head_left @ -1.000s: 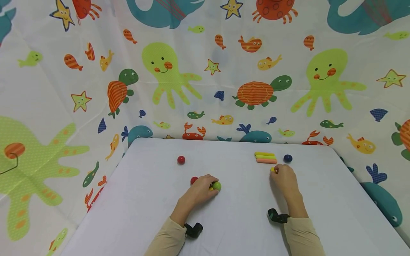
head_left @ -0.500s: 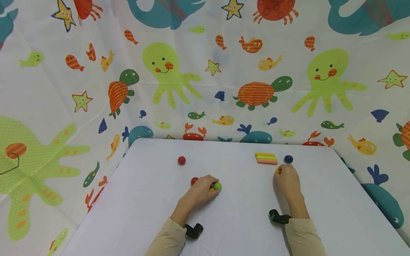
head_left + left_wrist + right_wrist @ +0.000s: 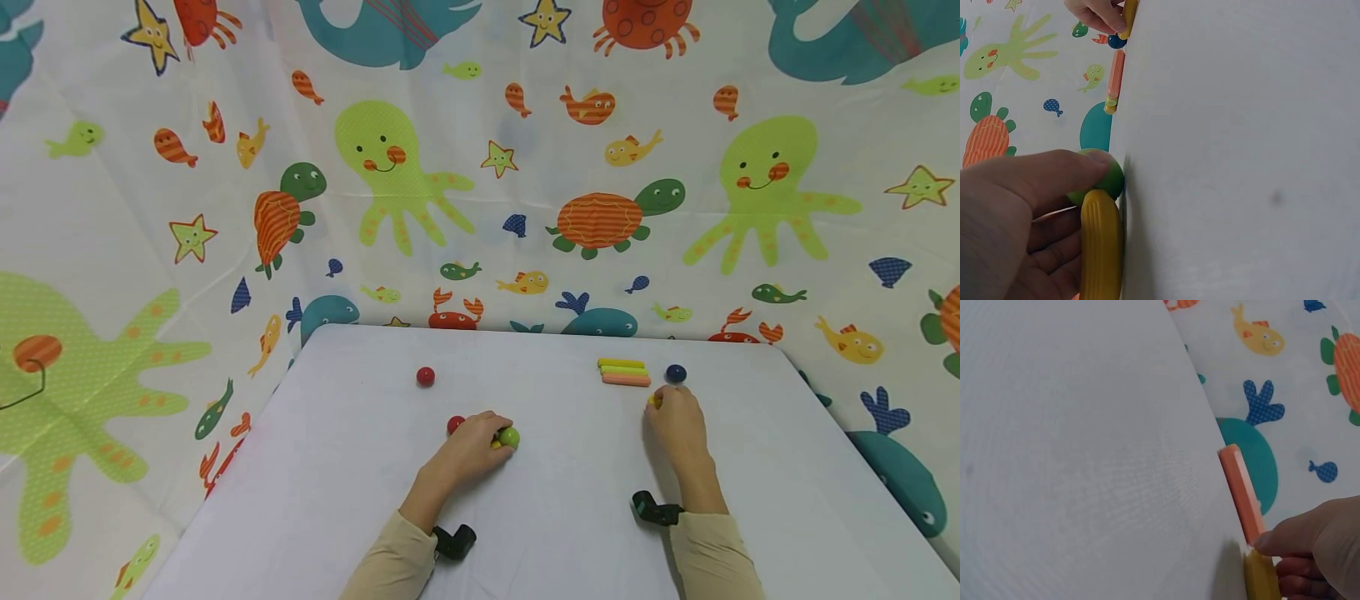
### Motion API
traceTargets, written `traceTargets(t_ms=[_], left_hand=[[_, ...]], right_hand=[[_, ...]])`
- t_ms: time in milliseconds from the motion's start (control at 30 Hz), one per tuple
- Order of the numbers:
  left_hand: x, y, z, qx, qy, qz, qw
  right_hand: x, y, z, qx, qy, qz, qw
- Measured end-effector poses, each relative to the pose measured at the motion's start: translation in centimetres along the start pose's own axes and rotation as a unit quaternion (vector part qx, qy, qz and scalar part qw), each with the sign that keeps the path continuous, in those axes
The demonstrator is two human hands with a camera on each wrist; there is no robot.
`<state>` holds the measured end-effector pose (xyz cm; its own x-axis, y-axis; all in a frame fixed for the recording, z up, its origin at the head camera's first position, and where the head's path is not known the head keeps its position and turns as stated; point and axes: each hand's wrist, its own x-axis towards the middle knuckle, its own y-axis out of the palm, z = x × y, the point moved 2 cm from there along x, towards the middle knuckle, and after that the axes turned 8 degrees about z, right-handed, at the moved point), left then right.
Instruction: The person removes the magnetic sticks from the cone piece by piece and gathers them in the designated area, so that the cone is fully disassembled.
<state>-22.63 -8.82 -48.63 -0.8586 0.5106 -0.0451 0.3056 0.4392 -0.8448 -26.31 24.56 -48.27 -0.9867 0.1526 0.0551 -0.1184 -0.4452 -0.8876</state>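
My left hand curls over a green ball, the thumb pressing its side in the left wrist view. Against that ball lies a ridged yellow stick, like modelling clay, mostly covered by the hand in the head view. A red ball peeks out beside the knuckles. Over on the right, my right hand pinches another yellow stick between thumb and fingers. Just beyond it are a dark blue ball and a row of sticks, with an orange one nearest.
Another red ball sits farther back on the white table. Two yellowish sticks lie parallel behind the orange one. A curtain printed with sea animals hangs behind the table.
My right hand has shifted slightly to the right with the yellow stick, closer below the blue ball. The left hand stays on the green ball.
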Motion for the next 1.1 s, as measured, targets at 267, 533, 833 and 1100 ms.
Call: traceTargets(t_ms=[267,533,833,1100], left_hand=[[-0.3,-0.3,-0.1,-0.007,0.002,0.004,1.0000],[-0.5,-1.7,0.4,-0.019,0.004,-0.014,0.9997],[-1.4,-3.6,1.6,-0.006,-0.012,-0.014,0.9998],[-1.5,-3.3,2.7,-0.017,-0.007,0.035,0.9992]], right_hand=[[-0.2,-0.8,1.1,0.024,-0.010,0.008,0.9996],[-0.5,-1.3,3.0,0.049,-0.054,0.004,0.9973],[-0.9,-1.2,5.0,0.056,-0.115,-0.009,0.9917],[-1.5,-0.2,6.9,0.060,-0.165,0.015,0.9843]])
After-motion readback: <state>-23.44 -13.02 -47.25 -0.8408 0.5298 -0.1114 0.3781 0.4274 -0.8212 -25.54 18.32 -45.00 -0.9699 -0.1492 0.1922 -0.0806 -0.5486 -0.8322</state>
